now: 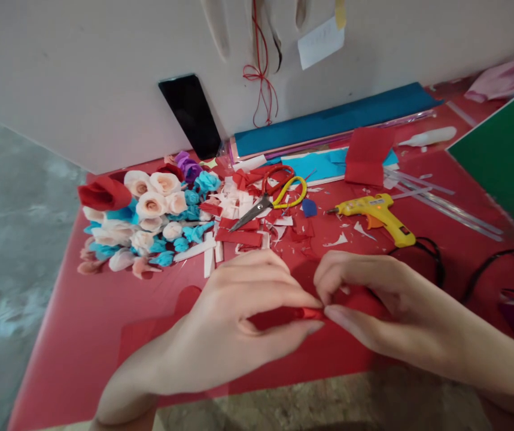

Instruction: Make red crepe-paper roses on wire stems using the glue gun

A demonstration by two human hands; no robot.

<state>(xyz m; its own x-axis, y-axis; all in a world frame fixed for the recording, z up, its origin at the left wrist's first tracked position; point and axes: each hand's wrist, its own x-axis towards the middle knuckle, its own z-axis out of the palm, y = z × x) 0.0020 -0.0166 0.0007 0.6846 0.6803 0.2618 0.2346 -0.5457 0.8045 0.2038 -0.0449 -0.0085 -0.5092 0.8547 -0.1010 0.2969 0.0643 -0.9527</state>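
Over the front of the red table, my left hand point(243, 311) pinches a small rolled piece of red crepe paper point(309, 313) between thumb and forefinger. The fingertips of my right hand point(373, 299) close on the right end of the same piece, so part of it is hidden. Beyond my hands lie scissors point(269, 200) with one red and one yellow handle, on white and red paper scraps point(239, 206). A yellow glue gun point(376, 214) rests on its side past my right hand. Paper flowers point(151, 206) in white, blue, red and purple are heaped at the left.
A phone point(192, 114) leans on the white wall behind the table point(77, 335). Blue paper point(337, 123), a folded red sheet point(368, 157), clear glue sticks point(449, 203) and a white bottle point(431, 136) lie at the back. A green board point(508, 149) stands right, and a black cable point(485, 266) runs near my right forearm.
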